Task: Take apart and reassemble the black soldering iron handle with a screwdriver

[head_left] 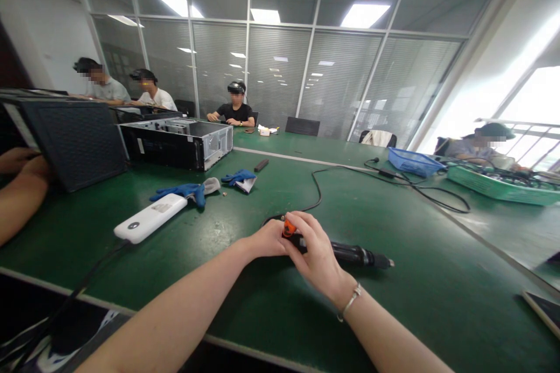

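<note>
A black electric screwdriver (352, 253) lies on the green table in front of me, its metal tip pointing right. My left hand (268, 239) is closed at its rear end, beside the black cord; most of its fingertips are hidden. My right hand (318, 255) arches over the tool's body, fingers closed around a small orange and black piece (289, 227). Whether that piece belongs to the screwdriver or is separate, I cannot tell. A bracelet circles my right wrist.
Left of my hands lie a white power unit (151, 218) with a cable, and blue-grey gloves (186, 191). Computer cases (175, 143) stand behind, with another person's hands at the left one. Blue (413, 162) and green (503, 185) baskets sit at right. Several people sit around.
</note>
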`<state>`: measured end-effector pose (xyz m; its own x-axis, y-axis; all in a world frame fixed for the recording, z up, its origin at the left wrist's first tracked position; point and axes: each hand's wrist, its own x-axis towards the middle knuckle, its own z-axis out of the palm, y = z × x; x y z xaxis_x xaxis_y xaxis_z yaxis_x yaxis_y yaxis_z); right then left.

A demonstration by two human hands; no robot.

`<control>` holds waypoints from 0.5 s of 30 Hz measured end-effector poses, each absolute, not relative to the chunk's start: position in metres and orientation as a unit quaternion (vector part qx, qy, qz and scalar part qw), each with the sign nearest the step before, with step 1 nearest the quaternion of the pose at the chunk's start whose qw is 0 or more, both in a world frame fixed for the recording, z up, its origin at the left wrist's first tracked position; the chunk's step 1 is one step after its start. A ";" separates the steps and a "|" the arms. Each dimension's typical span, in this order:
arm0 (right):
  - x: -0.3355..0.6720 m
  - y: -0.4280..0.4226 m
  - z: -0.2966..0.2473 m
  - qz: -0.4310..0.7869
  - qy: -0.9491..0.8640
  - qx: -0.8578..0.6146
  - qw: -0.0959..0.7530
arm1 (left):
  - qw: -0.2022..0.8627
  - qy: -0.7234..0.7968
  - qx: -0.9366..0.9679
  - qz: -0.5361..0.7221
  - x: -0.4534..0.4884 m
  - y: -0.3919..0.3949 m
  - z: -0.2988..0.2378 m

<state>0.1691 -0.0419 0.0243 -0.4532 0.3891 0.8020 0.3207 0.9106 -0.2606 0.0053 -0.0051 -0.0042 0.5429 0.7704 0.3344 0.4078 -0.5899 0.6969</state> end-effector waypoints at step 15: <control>0.168 -0.042 0.025 0.026 -0.828 -0.228 0.512 | 0.266 0.323 0.854 0.310 0.004 -0.005 -0.004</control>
